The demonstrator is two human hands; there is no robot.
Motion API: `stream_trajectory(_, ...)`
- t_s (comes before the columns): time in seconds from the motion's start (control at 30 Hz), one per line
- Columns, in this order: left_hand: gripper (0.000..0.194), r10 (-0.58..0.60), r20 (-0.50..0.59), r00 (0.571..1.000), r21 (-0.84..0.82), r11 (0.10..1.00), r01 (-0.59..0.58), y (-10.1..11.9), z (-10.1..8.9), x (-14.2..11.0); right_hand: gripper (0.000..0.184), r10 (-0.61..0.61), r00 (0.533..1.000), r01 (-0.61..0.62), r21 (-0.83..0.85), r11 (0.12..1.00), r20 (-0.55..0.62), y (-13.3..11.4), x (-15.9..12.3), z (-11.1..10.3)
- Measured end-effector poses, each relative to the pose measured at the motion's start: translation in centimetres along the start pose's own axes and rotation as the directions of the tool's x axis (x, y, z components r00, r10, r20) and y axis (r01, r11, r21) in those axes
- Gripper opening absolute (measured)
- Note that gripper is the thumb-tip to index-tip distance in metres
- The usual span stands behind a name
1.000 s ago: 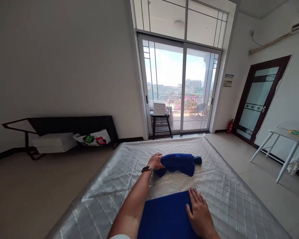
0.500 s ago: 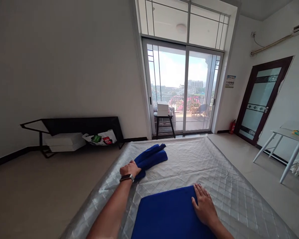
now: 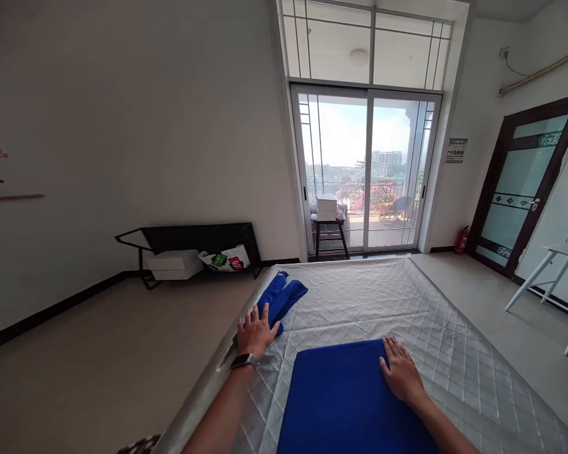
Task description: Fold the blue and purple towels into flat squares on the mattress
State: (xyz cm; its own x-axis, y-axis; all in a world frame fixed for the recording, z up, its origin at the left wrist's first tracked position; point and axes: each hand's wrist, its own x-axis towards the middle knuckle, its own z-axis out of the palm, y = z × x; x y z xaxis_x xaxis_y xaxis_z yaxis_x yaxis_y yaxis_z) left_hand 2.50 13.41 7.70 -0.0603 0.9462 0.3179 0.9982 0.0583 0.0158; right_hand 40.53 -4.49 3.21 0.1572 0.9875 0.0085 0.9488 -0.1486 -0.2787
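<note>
A rolled blue towel [image 3: 282,296] lies near the left edge of a quilted silver mattress [image 3: 388,296]. My left hand [image 3: 255,330] is open, fingers spread, its fingertips touching the near end of that roll; a watch is on the wrist. A flat folded blue towel [image 3: 341,397] lies in front of me on the mattress. My right hand [image 3: 400,375] rests flat and open on its far right corner.
Beyond the mattress a stool with a white box [image 3: 327,214] stands by the sliding glass door [image 3: 366,170]. A low black rack [image 3: 194,249] with white boxes and a bag lines the left wall. A white table [image 3: 556,271] stands at the right.
My left hand carried the rolled towel from the middle of the mattress to its left edge and opened over it. The right hand stayed on the flat towel. The view swung left.
</note>
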Motion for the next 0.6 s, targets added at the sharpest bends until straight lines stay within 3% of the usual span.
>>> stream_trajectory(0.07, 0.059, 0.155, -0.05, 0.987, -0.068, 0.985, -0.159, 1.7, 0.1, -2.9, 0.066, -0.008, 1.0, 0.008, -0.005, 1.0, 0.009, -0.1, 0.1, -0.2)
stream_trajectory(0.13, 0.053, 0.306, -0.002, 0.952, -0.158, 0.94, -0.302, 3.7, 0.5, -6.2, 0.066, -0.013, 1.0, 0.013, -0.015, 1.0, 0.024, -0.4, 0.1, -0.6)
stream_trajectory(0.3, 0.057, 0.491, 0.121, 0.863, -0.271, 0.853, -0.447, 7.7, 1.7, -12.9, 0.066, -0.019, 0.995, 0.023, -0.038, 0.999, 0.096, -0.9, 0.0, -2.1)
stream_trajectory(0.43, 0.06, 0.481, 0.189, 0.856, -0.29, 0.86, -0.419, 8.2, 2.1, -13.8, 0.062, -0.036, 0.992, 0.04, -0.031, 0.999, 0.118, -0.2, 0.2, -2.6)
stream_trajectory(0.6, 0.055, 0.365, 0.196, 0.91, -0.284, 0.909, -0.304, 6.9, 2.4, -12.1, 0.053, 0.114, 0.993, -0.114, 0.012, 0.993, -0.031, 1.5, 1.2, -3.2)
